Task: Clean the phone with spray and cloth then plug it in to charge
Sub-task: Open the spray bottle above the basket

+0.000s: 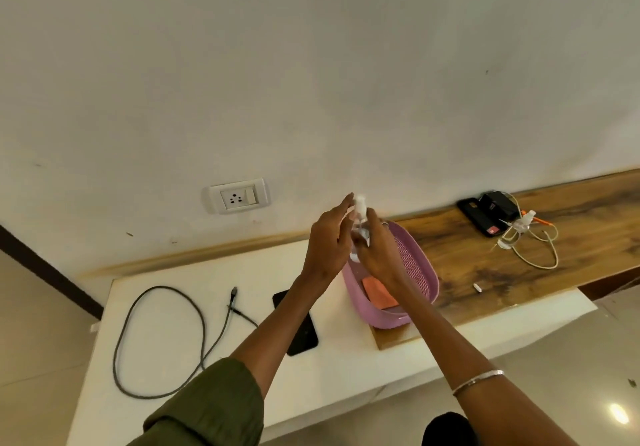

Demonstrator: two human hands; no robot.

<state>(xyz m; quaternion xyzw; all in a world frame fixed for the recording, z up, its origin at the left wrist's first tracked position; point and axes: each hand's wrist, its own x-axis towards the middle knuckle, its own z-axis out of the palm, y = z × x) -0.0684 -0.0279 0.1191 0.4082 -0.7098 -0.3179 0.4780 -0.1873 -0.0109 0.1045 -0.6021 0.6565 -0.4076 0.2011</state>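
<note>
A small clear spray bottle (360, 229) with a white top is held upright above the pink basket (415, 265). My right hand (379, 255) grips the bottle's body. My left hand (329, 241) is at the bottle's white top, fingers around it. A black phone (303, 334) lies flat on the white table (346, 376), partly hidden under my left forearm. An orange cloth (375, 291) lies inside the basket. A grey charging cable (166, 334) is looped on the table at the left, its plug end free. A wall socket (239, 197) sits above the table.
On the wooden counter (519, 272) at the right lie a second dark phone (479, 218), a black adapter (498, 203), another small spray bottle (521, 225) and a pale cable (540, 255). A small white cap (478, 287) lies near the basket.
</note>
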